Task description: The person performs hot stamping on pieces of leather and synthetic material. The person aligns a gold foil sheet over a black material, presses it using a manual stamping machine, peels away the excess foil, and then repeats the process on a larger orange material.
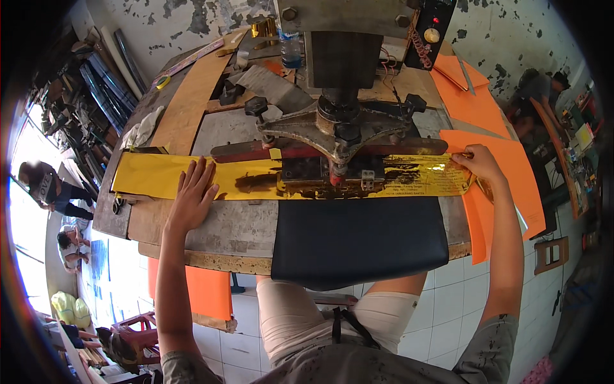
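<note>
A long strip of shiny gold foil (pixel 144 176) runs across the work table, passing under the head of a hot-stamping press (pixel 345 131). My left hand (pixel 192 195) rests flat on the foil left of the press, fingers stretched out. At the right end, my right hand (pixel 481 164) is closed on the foil, which bunches up below the fingers. Dark used patches and printed marks show on the foil near the press. A black sheet (pixel 358 237) lies below the strip and hangs over the table's front edge.
Orange sheets (pixel 505 169) lie on the right of the table. A water bottle (pixel 291 50), a foil roll (pixel 263 27) and a white cloth (pixel 142 128) are at the back and left. A red stool (pixel 137 333) stands on the floor. Other people are at both sides.
</note>
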A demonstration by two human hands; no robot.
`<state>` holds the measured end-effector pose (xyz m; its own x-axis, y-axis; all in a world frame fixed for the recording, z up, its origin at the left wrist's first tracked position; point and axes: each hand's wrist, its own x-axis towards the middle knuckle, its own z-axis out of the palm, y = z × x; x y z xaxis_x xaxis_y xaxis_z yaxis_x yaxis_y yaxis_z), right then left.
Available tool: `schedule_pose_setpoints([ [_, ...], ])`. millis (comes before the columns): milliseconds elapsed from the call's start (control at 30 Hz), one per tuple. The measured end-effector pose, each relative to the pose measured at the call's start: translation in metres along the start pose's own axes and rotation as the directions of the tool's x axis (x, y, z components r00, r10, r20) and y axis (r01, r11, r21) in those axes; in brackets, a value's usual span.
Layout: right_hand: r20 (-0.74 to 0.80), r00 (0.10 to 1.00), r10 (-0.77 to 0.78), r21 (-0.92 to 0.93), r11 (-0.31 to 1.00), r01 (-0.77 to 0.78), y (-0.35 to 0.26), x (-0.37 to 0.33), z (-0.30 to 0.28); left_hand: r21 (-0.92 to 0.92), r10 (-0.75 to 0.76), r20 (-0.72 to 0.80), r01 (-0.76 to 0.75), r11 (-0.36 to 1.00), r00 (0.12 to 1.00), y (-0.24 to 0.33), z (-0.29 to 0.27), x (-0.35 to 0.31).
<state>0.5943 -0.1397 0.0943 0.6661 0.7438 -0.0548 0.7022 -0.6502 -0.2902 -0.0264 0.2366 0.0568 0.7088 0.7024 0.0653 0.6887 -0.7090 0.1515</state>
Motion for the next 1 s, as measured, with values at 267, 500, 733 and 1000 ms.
schedule_pose_setpoints([
  [267, -0.089, 0.996, -0.027, 0.084, 0.996, 0.035, 0.014, 0.009, 0.011, -0.009, 0.006, -0.011, -0.006, 1.0, 1.0, -0.004, 0.002, 0.007],
  [500, -0.113, 0.993, -0.02, 0.062, 0.998, 0.027, 0.008, 0.008, 0.014, -0.004, -0.019, -0.012, 0.019, 1.0, 1.0, -0.005, 0.002, 0.003],
  [733, -0.122, 0.992, 0.012, 0.039, 0.999, -0.008, 0.001, 0.001, 0.01, -0.001, -0.029, -0.018, 0.029, 1.0, 0.999, -0.006, 0.0, 0.003],
  [1000, -0.742, 0.625, -0.241, -0.193, 0.971, 0.145, -0.041, -0.081, 0.019, -0.148, -0.036, -0.374, -0.021, 0.989, 0.927, 0.002, -0.005, -0.061],
])
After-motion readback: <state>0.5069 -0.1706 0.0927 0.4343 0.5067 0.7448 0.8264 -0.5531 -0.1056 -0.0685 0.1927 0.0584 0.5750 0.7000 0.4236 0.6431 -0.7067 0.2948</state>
